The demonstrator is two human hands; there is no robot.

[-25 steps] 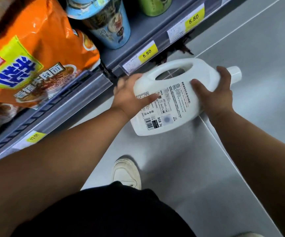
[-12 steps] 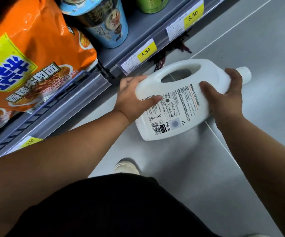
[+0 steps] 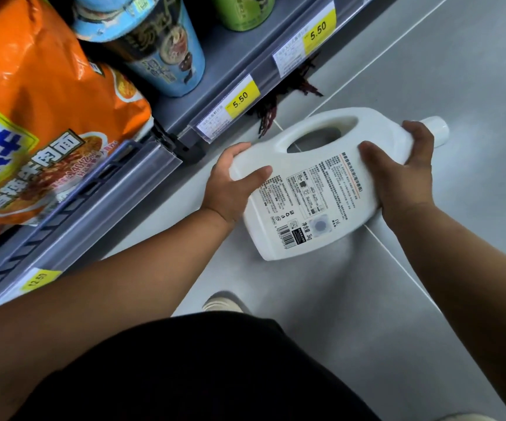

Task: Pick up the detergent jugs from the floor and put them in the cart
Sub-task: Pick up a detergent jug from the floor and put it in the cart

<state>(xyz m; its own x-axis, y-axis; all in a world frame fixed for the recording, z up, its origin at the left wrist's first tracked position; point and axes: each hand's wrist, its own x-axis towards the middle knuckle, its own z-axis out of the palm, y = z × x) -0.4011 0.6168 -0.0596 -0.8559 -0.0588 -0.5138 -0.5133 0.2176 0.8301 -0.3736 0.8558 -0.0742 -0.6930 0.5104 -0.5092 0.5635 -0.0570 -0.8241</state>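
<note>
Down by the shelf (image 3: 239,65), a person holds the white detergent jug (image 3: 321,189) on its side over the grey floor (image 3: 427,299), printed label facing up and cap pointing away to the right. The left hand (image 3: 230,189) grips the jug's bottom end, thumb across the label, fingers curled round the far edge. The right hand (image 3: 403,177) clasps the neck end just short of the cap. An orange noodle bag (image 3: 42,117) and a blue cup (image 3: 160,53) sit on the shelves alongside; a pale shoe (image 3: 224,303) shows below.

Left grip (image 3: 230,189) curled, right grip (image 3: 403,180) curled, arms outstretched
</note>
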